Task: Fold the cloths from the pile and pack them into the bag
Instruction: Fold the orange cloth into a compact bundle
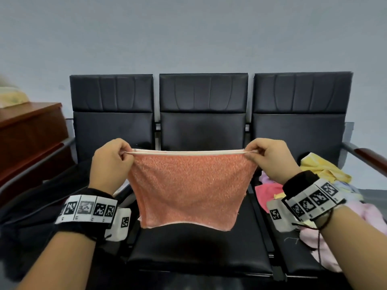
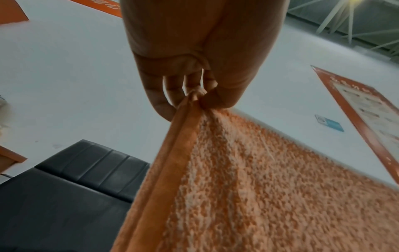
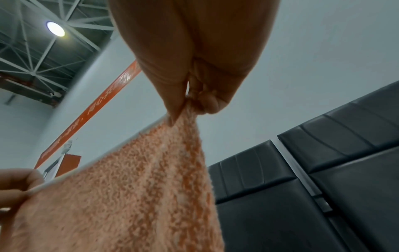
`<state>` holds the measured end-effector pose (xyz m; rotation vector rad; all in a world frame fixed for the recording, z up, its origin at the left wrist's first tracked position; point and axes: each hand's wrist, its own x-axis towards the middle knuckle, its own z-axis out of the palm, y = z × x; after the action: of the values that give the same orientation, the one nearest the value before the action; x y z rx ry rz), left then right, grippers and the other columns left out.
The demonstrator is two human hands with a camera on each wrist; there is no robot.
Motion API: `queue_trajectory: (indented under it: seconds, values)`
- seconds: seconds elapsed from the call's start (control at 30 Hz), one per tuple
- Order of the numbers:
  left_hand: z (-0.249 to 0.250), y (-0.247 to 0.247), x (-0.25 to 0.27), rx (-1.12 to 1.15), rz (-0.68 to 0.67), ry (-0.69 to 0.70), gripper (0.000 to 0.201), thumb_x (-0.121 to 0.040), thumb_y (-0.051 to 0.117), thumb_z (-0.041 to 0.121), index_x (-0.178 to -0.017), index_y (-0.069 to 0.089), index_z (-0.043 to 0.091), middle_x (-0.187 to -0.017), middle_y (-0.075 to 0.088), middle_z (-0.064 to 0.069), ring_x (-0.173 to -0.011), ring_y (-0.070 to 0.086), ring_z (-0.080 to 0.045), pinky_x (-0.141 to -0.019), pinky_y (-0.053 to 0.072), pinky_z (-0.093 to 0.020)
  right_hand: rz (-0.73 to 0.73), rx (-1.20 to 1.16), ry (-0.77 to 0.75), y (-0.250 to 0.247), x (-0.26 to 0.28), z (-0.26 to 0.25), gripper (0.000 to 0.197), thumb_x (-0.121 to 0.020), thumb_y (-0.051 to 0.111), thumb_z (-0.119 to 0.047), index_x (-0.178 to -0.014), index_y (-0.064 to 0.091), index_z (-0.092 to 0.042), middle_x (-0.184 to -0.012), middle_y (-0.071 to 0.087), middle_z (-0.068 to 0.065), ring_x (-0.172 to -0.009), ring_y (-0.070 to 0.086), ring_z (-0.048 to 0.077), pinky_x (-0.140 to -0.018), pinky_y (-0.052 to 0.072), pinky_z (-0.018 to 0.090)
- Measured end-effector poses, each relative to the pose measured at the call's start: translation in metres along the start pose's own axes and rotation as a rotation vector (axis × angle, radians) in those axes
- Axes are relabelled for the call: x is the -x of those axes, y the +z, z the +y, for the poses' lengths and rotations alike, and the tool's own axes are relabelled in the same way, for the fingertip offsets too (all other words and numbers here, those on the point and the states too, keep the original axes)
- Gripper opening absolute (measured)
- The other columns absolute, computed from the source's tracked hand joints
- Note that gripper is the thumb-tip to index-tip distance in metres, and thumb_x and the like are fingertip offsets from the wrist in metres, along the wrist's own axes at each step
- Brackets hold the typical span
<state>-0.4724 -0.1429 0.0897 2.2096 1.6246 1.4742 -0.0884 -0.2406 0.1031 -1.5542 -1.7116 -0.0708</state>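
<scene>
An orange terry cloth [image 1: 188, 187] hangs stretched in the air over the middle seat, doubled over with two pale hems along its top edge. My left hand [image 1: 123, 152] pinches its top left corner; my right hand [image 1: 252, 151] pinches the top right corner. The left wrist view shows my left hand [image 2: 194, 95] gripping the bunched corner of the orange cloth [image 2: 270, 187]. In the right wrist view my right hand [image 3: 190, 105] pinches the orange cloth [image 3: 140, 187]. The pile of cloths [image 1: 314, 185], yellow, pink and pale, lies on the right seat. A black bag [image 1: 41, 206] lies on the left seat.
A row of three black padded seats [image 1: 203, 248] with metal armrests [image 1: 356, 151] stands against a grey wall. A brown wooden cabinet [image 1: 29, 130] is at the left, with something yellowish on top.
</scene>
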Motion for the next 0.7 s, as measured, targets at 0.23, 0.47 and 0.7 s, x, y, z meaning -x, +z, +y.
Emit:
queue_trajectory:
  seconds: [0.23,0.47,0.7]
  values:
    - [0.032,-0.037,-0.006,0.141,0.075,0.032,0.021,-0.080,0.056,0.003,-0.082,0.061,0.023,-0.075,0.062,0.011,-0.072,0.059,-0.002,-0.062,0.041,-0.017,0.126,-0.108,0.001,-0.047,0.005,-0.027,0.012,-0.088,0.070,-0.013,-0.095,0.074,-0.022,-0.086,0.067,-0.016,-0.082,0.060,-0.005,-0.073,0.038,0.005]
    - [0.006,0.013,-0.021,0.082,-0.137,-0.088,0.023,-0.082,0.055,0.006,-0.072,0.062,0.026,-0.073,0.064,0.009,-0.072,0.060,-0.010,-0.060,0.045,-0.026,0.041,-0.101,0.128,-0.015,-0.008,0.000,0.014,-0.088,0.068,-0.014,-0.078,0.068,-0.023,-0.079,0.068,-0.011,-0.079,0.064,0.012,-0.074,0.047,0.029]
    - [-0.022,0.068,-0.019,0.036,-0.206,-0.114,0.016,-0.082,0.059,0.004,-0.084,0.071,0.014,-0.081,0.069,0.001,-0.084,0.064,-0.024,-0.079,0.051,-0.036,0.017,-0.096,0.247,0.035,-0.025,0.039,0.007,-0.089,0.068,-0.013,-0.083,0.069,-0.016,-0.077,0.066,-0.006,-0.074,0.063,0.013,-0.074,0.053,0.033]
